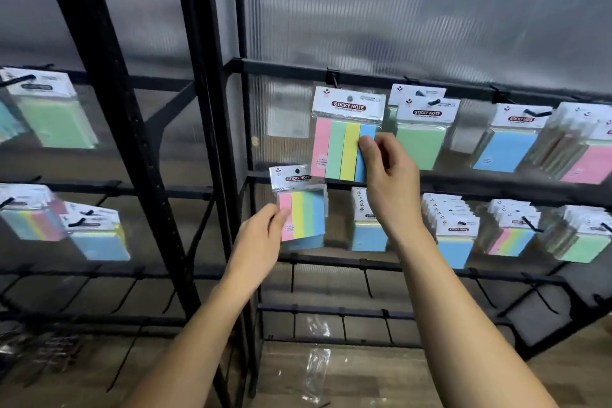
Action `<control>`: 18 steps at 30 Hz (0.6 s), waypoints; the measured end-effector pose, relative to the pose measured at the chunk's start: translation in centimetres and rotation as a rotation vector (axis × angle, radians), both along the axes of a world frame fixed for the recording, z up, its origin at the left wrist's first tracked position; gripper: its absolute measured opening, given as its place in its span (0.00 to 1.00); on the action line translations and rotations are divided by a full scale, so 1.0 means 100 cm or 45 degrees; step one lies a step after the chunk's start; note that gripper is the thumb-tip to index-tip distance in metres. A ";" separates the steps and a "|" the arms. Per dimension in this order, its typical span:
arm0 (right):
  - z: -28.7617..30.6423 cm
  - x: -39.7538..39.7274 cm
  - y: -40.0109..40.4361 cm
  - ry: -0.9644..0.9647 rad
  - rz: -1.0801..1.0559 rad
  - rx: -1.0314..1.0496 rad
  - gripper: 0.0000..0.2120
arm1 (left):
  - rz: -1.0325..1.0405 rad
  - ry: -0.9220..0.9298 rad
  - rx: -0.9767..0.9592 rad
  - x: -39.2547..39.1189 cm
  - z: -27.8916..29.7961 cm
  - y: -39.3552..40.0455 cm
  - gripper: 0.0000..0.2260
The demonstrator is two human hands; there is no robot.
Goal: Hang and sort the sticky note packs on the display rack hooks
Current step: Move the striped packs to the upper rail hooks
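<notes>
My right hand (385,172) pinches the lower right edge of a four-colour striped sticky note pack (341,142), held up just below a black hook (332,78) on the rack's upper bar. My left hand (261,238) grips the left side of a second striped pack (303,209), lower and to the left, in front of the middle bar. Other packs hang on hooks: a green pack (422,139), a blue pack (506,146) and a pink pack (589,159) on the upper row.
A black rack post (212,109) stands left of my hands. More packs hang on the middle row (450,228) and on the left rack section (53,113). Bare hooks (367,281) line the lower bars. A clear plastic wrapper (316,374) lies on the wooden floor.
</notes>
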State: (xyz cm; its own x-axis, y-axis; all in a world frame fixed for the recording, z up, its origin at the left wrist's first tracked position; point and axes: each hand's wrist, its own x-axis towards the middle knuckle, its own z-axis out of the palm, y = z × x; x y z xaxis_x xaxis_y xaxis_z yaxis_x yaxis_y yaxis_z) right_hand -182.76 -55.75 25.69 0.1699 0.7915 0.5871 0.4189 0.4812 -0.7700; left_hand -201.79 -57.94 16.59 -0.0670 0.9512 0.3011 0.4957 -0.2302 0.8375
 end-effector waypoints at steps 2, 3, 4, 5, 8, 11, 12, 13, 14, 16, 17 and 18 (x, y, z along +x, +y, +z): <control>0.004 -0.007 0.004 -0.011 -0.017 0.011 0.13 | -0.011 0.008 0.003 -0.004 0.000 0.001 0.17; 0.005 -0.011 0.007 -0.016 -0.027 0.015 0.13 | -0.018 0.007 0.004 -0.006 0.000 0.001 0.17; 0.006 -0.013 0.010 -0.017 -0.036 0.016 0.13 | -0.026 0.004 0.004 -0.007 0.001 0.002 0.17; 0.005 -0.014 0.012 -0.017 -0.043 0.015 0.13 | -0.033 -0.003 0.003 -0.008 0.001 0.003 0.17; 0.002 -0.014 0.019 -0.016 -0.067 0.004 0.14 | -0.029 -0.028 0.005 -0.008 0.000 0.008 0.17; 0.000 -0.013 0.025 -0.018 -0.070 -0.018 0.15 | -0.025 -0.040 0.004 -0.009 -0.005 0.011 0.16; 0.001 -0.012 0.027 -0.025 -0.066 -0.023 0.15 | -0.029 -0.042 0.008 -0.010 -0.007 0.013 0.16; 0.001 -0.012 0.029 -0.032 -0.059 -0.026 0.15 | -0.034 -0.038 0.013 -0.010 -0.008 0.014 0.16; 0.002 -0.011 0.031 -0.036 -0.052 -0.026 0.16 | -0.034 -0.032 0.014 -0.010 -0.008 0.015 0.16; 0.003 -0.010 0.035 -0.044 -0.041 -0.027 0.16 | -0.030 -0.030 0.013 -0.010 -0.008 0.018 0.15; 0.003 -0.010 0.037 -0.048 -0.034 -0.032 0.17 | -0.028 -0.034 0.014 -0.010 -0.008 0.020 0.15; 0.003 -0.010 0.040 -0.045 -0.028 -0.040 0.17 | -0.024 -0.038 0.014 -0.010 -0.007 0.021 0.15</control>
State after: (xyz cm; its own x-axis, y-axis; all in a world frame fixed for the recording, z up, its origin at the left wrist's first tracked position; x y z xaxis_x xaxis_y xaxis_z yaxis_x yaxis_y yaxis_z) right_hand -183.79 -51.76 25.99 0.1672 0.8057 0.5683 0.4566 0.4476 -0.7689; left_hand -202.78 -55.83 15.88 -0.0577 0.9491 0.3095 0.4662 -0.2485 0.8491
